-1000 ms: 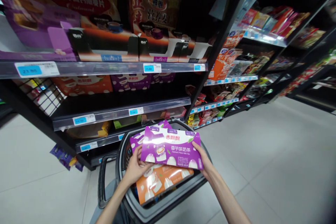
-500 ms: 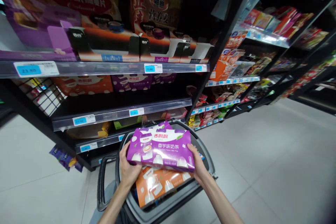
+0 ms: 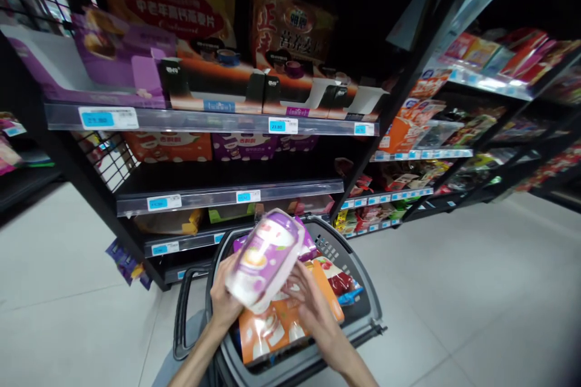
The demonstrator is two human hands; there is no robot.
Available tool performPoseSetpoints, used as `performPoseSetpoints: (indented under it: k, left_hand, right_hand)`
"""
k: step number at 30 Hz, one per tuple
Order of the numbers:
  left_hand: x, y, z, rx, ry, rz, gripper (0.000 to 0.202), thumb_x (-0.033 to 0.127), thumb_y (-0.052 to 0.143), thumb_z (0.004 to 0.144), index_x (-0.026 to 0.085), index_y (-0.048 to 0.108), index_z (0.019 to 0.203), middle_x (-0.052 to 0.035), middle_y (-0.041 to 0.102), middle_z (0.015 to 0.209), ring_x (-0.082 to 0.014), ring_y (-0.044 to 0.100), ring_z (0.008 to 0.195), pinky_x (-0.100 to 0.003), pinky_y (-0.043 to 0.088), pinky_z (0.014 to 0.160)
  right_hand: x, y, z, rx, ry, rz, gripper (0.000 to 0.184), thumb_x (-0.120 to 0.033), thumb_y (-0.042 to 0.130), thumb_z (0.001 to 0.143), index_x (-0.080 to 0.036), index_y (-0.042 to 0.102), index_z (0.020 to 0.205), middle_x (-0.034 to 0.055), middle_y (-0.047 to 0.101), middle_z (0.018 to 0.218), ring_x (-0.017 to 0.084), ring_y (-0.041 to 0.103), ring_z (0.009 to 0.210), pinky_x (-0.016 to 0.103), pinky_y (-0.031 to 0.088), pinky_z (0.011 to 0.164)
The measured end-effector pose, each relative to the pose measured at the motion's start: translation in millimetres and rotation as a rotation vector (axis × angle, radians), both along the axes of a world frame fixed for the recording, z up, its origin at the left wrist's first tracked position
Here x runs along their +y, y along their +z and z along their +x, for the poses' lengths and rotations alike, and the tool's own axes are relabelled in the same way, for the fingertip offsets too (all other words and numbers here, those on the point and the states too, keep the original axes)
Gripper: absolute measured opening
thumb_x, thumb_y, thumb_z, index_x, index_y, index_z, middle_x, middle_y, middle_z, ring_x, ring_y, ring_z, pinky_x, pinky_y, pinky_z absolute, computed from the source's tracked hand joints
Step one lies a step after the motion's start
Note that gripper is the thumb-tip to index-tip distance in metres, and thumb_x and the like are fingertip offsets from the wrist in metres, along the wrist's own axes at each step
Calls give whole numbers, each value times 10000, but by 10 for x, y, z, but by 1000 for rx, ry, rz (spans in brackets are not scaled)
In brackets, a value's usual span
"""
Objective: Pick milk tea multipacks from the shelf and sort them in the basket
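My left hand point(image 3: 226, 293) is closed on the left lower side of a purple-and-white milk tea box point(image 3: 267, 257), tilted with one end towards me and slightly blurred. At the box's lower right edge is my right hand point(image 3: 313, 305), its fingers apart and partly curled; whether they touch the box I cannot tell. Beneath both hands, an orange milk tea box point(image 3: 263, 332) lies in a grey shopping basket point(image 3: 370, 290). Another purple package point(image 3: 306, 239) shows behind the held box. A bag with red fruit on it point(image 3: 333, 278) lies at the basket's right.
Black store shelves point(image 3: 227, 187) stand right in front of the basket, with orange and purple boxes point(image 3: 245, 146) at the back of the middle level. The basket's black handle point(image 3: 181, 314) sticks up at left. Small purple packets point(image 3: 127, 263) hang off the shelf's left end.
The purple milk tea box has turned from lying wide across both hands to end-on. My right hand has left its right edge and moved inward, uncovering more of the basket. The view has shifted left.
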State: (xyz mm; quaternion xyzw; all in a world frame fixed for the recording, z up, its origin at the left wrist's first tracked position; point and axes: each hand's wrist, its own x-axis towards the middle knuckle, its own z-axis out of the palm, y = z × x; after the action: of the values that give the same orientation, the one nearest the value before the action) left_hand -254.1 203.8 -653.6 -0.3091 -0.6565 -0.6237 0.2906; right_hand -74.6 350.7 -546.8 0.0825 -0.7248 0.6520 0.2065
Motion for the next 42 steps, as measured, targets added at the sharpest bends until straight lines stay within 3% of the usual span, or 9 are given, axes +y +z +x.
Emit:
performPoseSetpoints:
  k: [3, 5, 8, 11, 15, 21, 25, 32, 42]
  left_hand:
    - [-26, -113, 9, -367, -35, 21, 336, 476, 798, 651, 210, 744, 849, -84, 760, 884, -304, 702, 872, -434, 579, 864]
    - [-50, -126, 3, -434, -90, 46, 359, 525, 786, 644, 203, 744, 796, -93, 757, 878, -326, 696, 895, -477, 535, 957]
    - [-81, -72, -17, -456, -226, 57, 459, 523, 791, 659, 162, 741, 938, -115, 745, 946, -343, 670, 991, -511, 446, 1067]
    - [-79, -12, -7, -570, -494, 124, 608, 519, 802, 678, 133, 684, 1133, -136, 724, 1035, -345, 651, 1053, -498, 475, 1034]
    - [-55, -13, 38, -793, -821, 217, 815, 572, 828, 632, 149, 594, 1288, -157, 690, 1151, -370, 632, 1113, -505, 505, 996]
    - [-49, -163, -44, -812, -1010, 39, 780, 617, 811, 643, 153, 642, 1246, -154, 674, 1229, -390, 546, 1257, -526, 395, 1118]
    - [-2, -107, -37, -886, -1040, -137, 570, 495, 770, 768, 162, 666, 1218, -135, 632, 1324, -352, 518, 1310, -491, 367, 1153]
    - [56, 170, 74, -1137, -1017, 47, 527, 376, 873, 616, 103, 693, 1030, -173, 689, 1195, -367, 624, 1155, -473, 490, 1045]
    - [27, 187, 101, -1102, -1025, 49, 579, 417, 879, 615, 123, 682, 1074, -163, 701, 1175, -334, 653, 1109, -464, 510, 1017]
  right_hand:
    - [-38, -86, -81, -160, -38, 149, 557, -454, 655, 899, -295, 456, 1394, 100, 545, 1352, 260, 558, 1210, 432, 485, 1023]
    - [-9, -232, -185, -233, -152, 113, 531, -449, 713, 846, -258, 498, 1292, 108, 571, 1269, 256, 585, 1137, 408, 539, 924]
    - [20, -485, -345, -217, -258, -161, 556, -459, 816, 728, -233, 488, 1116, 78, 611, 1100, 238, 616, 1037, 374, 563, 850]
    - [-20, -615, -422, -167, -315, -441, 592, -415, 875, 661, -234, 473, 1057, 30, 643, 967, 215, 653, 963, 368, 550, 908]
    - [-50, -546, -399, -183, -321, -595, 774, -393, 909, 594, -216, 490, 1220, 84, 699, 1068, 300, 677, 1033, 435, 560, 928]
    - [308, -343, -354, -145, -433, -514, 709, -455, 886, 636, -237, 494, 1185, 90, 681, 1207, 288, 643, 1144, 375, 555, 947]
    - [550, -376, -360, -237, -498, -508, 663, -523, 866, 636, -219, 512, 1106, 111, 681, 1194, 296, 659, 1106, 385, 563, 915]
    - [691, -585, -430, -195, -462, -324, 603, -454, 889, 615, -214, 513, 1020, 90, 697, 1054, 274, 680, 1009, 389, 552, 894]
    - [712, -567, -420, -226, -422, -285, 596, -531, 817, 711, -207, 487, 1088, 112, 690, 1095, 283, 677, 1035, 435, 537, 934]
